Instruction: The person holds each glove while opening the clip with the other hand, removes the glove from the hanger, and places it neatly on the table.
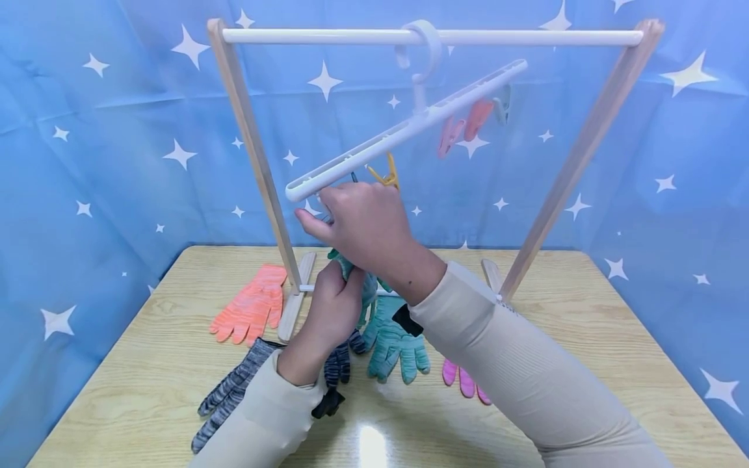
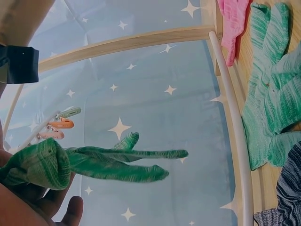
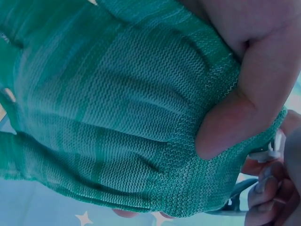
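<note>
My left hand (image 1: pixel 335 299) holds a green knit glove (image 3: pixel 117 103) by its cuff, thumb pressed on the ribbing in the right wrist view. The glove's fingers dangle loose in the left wrist view. Just above, my right hand (image 1: pixel 371 221) is under the low left end of a white clip hanger (image 1: pixel 404 130). Its fingers are curled on a dark clothespin (image 3: pixel 241 194) beside the glove's cuff. Whether the clothespin bites the cuff is hidden. A yellow clothespin (image 1: pixel 387 172) hangs next to the right hand. The hanger tilts, its right end high.
The hanger's hook goes over a white rod (image 1: pixel 322 36) on a wooden frame (image 1: pixel 248 130). Pink, orange and grey-green clothespins (image 1: pixel 478 119) hang at its right. On the table (image 1: pixel 585 364) lie orange (image 1: pixel 251 309), grey-black (image 1: pixel 234 383), green (image 1: pixel 398 344) and pink gloves (image 1: pixel 465 380).
</note>
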The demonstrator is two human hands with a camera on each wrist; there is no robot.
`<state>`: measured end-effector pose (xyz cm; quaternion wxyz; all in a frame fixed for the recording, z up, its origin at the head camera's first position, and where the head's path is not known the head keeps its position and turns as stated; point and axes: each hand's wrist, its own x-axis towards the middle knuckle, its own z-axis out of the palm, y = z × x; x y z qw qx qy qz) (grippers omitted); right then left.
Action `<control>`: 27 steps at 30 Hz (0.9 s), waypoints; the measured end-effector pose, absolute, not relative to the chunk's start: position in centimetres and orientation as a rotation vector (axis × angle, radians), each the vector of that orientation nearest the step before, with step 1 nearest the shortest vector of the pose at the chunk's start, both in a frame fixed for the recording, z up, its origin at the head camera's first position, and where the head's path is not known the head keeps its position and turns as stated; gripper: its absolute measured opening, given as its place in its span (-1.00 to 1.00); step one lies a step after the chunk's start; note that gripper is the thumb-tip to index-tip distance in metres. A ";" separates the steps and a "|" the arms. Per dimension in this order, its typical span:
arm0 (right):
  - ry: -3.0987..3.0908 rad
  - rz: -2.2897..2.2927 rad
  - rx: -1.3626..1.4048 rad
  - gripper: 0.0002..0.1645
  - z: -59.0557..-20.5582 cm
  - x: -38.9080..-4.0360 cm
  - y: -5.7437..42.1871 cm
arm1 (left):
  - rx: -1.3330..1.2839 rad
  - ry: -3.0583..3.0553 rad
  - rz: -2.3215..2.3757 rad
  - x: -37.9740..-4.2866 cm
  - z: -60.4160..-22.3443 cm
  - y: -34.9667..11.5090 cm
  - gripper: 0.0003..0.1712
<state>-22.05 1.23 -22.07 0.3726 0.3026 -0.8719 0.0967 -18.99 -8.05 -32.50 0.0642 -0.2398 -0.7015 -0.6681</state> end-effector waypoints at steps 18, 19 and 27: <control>-2.244 0.242 0.766 -0.42 -21.7 -22.1 1.3 | -0.707 -2.187 -1.950 -19.0 -32.5 -7.9 -0.67; -2.245 0.240 0.764 -0.42 -21.7 -22.2 1.3 | -0.707 -2.191 -1.946 -19.0 -32.5 -7.9 -0.67; -2.254 0.239 0.762 -0.44 -21.7 -22.2 1.5 | -0.719 -2.199 -1.945 -18.8 -32.7 -7.6 -0.68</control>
